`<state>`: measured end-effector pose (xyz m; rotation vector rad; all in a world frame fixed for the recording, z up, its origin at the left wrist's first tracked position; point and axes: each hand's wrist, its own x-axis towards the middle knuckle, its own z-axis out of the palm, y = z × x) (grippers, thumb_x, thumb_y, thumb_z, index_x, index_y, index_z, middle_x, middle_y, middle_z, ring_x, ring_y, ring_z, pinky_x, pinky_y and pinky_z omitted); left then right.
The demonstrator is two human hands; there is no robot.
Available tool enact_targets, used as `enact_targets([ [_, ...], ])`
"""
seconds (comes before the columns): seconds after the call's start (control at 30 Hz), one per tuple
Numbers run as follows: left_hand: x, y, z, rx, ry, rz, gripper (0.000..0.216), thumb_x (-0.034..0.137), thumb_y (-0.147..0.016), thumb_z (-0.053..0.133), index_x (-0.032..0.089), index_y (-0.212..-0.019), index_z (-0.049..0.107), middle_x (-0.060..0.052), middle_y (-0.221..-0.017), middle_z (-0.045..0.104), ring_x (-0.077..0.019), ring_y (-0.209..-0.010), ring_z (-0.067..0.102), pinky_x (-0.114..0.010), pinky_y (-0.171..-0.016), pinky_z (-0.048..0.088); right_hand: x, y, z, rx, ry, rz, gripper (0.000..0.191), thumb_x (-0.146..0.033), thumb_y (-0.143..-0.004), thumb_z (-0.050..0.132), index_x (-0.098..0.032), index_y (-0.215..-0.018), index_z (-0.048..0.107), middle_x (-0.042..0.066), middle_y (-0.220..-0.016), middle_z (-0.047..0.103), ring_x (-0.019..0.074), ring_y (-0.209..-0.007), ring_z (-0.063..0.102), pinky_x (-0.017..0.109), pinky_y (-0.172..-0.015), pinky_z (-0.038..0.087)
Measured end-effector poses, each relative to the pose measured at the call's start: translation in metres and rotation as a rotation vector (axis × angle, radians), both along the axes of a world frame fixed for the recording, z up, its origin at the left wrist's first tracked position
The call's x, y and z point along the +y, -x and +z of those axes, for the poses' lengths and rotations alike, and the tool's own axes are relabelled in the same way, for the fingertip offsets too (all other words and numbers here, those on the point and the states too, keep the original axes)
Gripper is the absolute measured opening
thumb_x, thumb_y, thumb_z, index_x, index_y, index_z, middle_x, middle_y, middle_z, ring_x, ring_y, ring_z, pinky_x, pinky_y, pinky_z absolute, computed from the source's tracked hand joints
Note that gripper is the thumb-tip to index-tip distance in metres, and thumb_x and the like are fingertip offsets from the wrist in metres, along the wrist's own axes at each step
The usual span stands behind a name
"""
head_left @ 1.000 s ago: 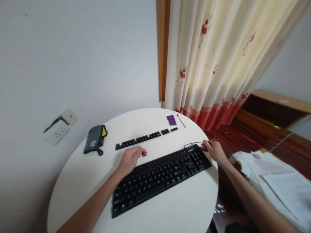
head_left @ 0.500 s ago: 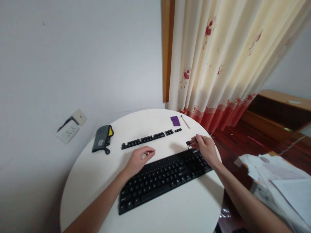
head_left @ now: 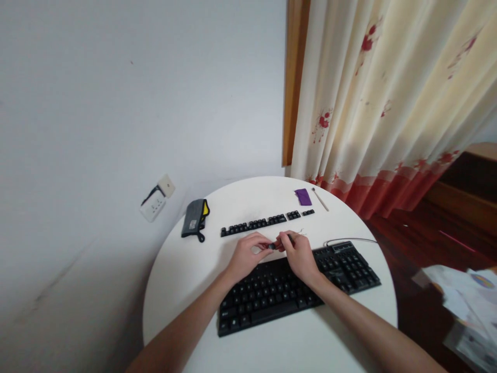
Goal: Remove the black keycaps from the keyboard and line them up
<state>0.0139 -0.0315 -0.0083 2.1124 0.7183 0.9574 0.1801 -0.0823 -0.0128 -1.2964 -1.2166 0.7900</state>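
Observation:
Above the back edge of a black keyboard, my two hands meet. My left hand is closed in a pinch on a small black keycap. Close against it, my right hand is closed around a slim dark tool with thin wire ends, which looks like a wire keycap puller; most of it is hidden by the fingers. Behind the hands lies a row of loose black keycaps, set out in groups. Part of the keyboard's top area is covered by my right hand and forearm.
On the round white table lie a grey pouch with a yellow patch, a folded purple cloth and a thin brush. The keyboard cable runs over the right edge. Papers are at the right.
My right hand has moved left from the keyboard's right end, bringing the keycap and wire tool to my left hand, which now pinches the keycap. The view has turned left.

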Motion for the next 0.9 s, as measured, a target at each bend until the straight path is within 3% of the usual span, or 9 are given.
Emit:
enact_targets([
  [0.27,-0.001,-0.005,-0.009,-0.006,-0.086,-0.01,0.012,0.022,-0.084,0.066,0.017,-0.092,0.072,-0.008,-0.09,0.07,-0.0178,-0.083,0.064,-0.031,-0.078,0.053,-0.007,-0.002,-0.005,-0.03,-0.004,-0.04,0.043,-0.05,-0.093,0.043,-0.016,-0.073,0.061,0.007,-0.068,0.068,0.0184,-0.061,0.063,0.027,-0.058,0.049],
  [0.53,-0.002,-0.003,-0.003,-0.018,-0.214,0.099,0.014,0.023,-0.085,0.064,0.019,-0.096,0.071,-0.006,-0.089,0.068,-0.0161,-0.078,0.063,-0.029,-0.074,0.053,-0.013,-0.001,-0.006,-0.544,-0.122,-0.074,0.022,-0.02,-0.094,0.044,-0.017,-0.083,0.063,0.01,-0.091,0.061,0.0206,-0.083,0.06,0.032,-0.079,0.046],
  [0.63,0.001,-0.001,-0.001,-0.03,-0.164,0.105,0.014,0.024,-0.084,0.065,0.018,-0.095,0.071,-0.006,-0.091,0.068,-0.0149,-0.076,0.063,-0.028,-0.073,0.053,-0.014,-0.005,-0.002,-0.567,-0.2,0.034,0.022,-0.011,-0.092,0.042,-0.018,-0.097,0.062,0.009,-0.1,0.057,0.0196,-0.092,0.057,0.032,-0.084,0.045],
  [0.77,0.004,0.001,-0.004,-0.053,-0.072,0.103,0.014,0.027,-0.08,0.07,0.016,-0.088,0.069,-0.005,-0.083,0.069,-0.0156,-0.074,0.064,-0.027,-0.071,0.054,-0.016,-0.01,-0.001,-0.567,-0.199,0.248,0.038,-0.001,-0.089,0.039,-0.021,-0.118,0.054,0.006,-0.098,0.057,0.0174,-0.09,0.057,0.03,-0.082,0.046],
  [0.9,0.003,0.001,-0.005,-0.03,-0.003,0.055,0.015,0.03,-0.079,0.071,0.015,-0.083,0.069,-0.005,-0.081,0.07,-0.0166,-0.075,0.065,-0.027,-0.073,0.053,-0.018,-0.011,-0.001,-0.622,-0.177,0.227,0.035,-0.008,-0.089,0.049,-0.022,-0.121,0.052,0.005,-0.099,0.058,0.0177,-0.088,0.058,0.029,-0.079,0.046],
])
